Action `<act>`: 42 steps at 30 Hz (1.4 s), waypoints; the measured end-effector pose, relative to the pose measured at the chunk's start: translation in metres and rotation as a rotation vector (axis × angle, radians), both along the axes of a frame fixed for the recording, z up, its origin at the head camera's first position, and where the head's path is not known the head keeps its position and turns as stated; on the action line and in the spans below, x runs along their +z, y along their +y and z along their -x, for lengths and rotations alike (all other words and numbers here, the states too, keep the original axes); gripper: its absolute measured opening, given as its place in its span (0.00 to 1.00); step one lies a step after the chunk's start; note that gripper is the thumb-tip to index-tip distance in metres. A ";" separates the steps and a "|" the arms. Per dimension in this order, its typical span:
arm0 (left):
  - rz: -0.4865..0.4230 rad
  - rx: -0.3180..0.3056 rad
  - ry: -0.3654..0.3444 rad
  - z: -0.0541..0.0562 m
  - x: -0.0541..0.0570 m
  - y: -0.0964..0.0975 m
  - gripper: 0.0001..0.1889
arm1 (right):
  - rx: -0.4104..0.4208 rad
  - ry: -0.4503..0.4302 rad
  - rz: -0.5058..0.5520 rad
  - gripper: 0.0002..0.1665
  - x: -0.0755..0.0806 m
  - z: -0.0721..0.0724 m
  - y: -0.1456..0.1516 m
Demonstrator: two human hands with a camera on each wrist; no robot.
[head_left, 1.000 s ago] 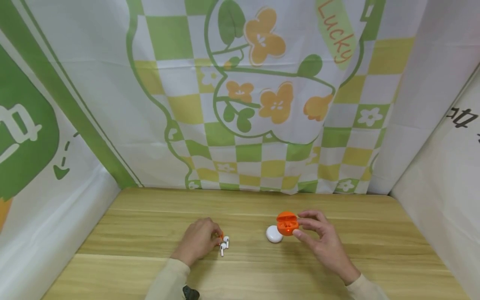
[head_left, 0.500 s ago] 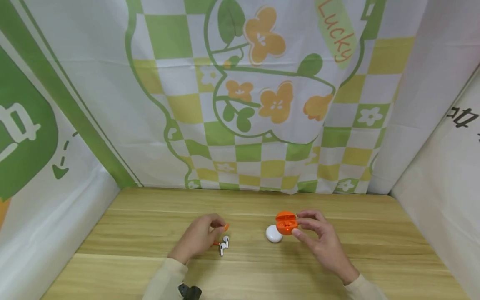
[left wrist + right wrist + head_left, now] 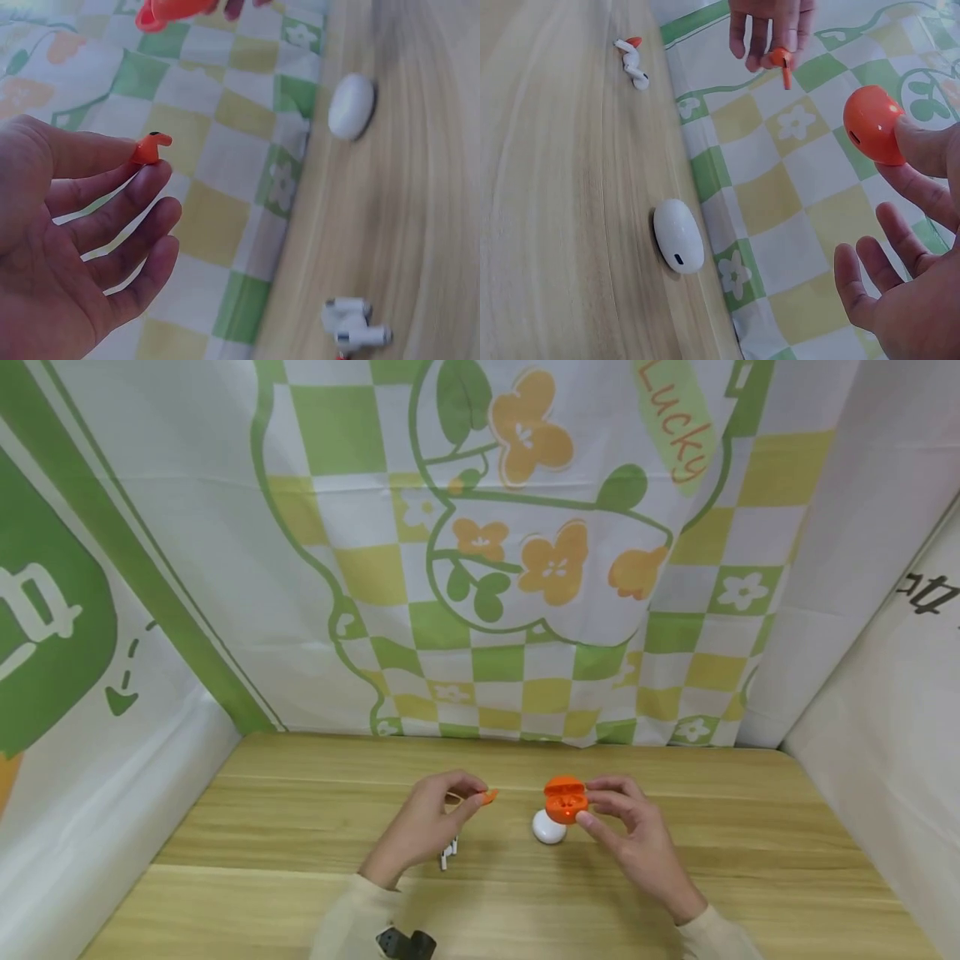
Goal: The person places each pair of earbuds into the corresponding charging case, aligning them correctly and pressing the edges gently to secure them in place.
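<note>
Between thumb and index finger, my left hand (image 3: 427,817) pinches an orange earbud (image 3: 148,148), lifted above the table. My right hand (image 3: 637,835) holds an orange earbud case (image 3: 566,802) by its right side, its lid raised and the hollows inside facing up. Below and just left of that case, a closed white earbud case (image 3: 550,827) lies on the table. Two white earbuds (image 3: 355,324) rest on the wood near my left wrist, partly hidden by the hand in the head view. Beside them sits another orange earbud (image 3: 634,42).
The wooden table (image 3: 300,827) meets a patterned cloth backdrop (image 3: 525,693) at its far edge. White printed sheets stand at the left (image 3: 187,760) and right. A small black device (image 3: 405,943) is strapped at my left wrist.
My left hand has picked an orange earbud off the table and carried it up and right toward the orange case. The right hand has shifted slightly left with the case.
</note>
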State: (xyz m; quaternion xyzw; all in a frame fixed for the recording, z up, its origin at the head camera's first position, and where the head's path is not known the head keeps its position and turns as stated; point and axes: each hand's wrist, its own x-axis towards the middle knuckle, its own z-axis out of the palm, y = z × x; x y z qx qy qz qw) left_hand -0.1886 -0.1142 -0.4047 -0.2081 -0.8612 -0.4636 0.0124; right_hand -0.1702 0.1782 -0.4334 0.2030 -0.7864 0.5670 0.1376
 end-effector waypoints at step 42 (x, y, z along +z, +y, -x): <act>-0.279 0.047 0.006 -0.002 -0.010 0.034 0.09 | 0.021 -0.007 0.019 0.10 -0.011 0.005 -0.008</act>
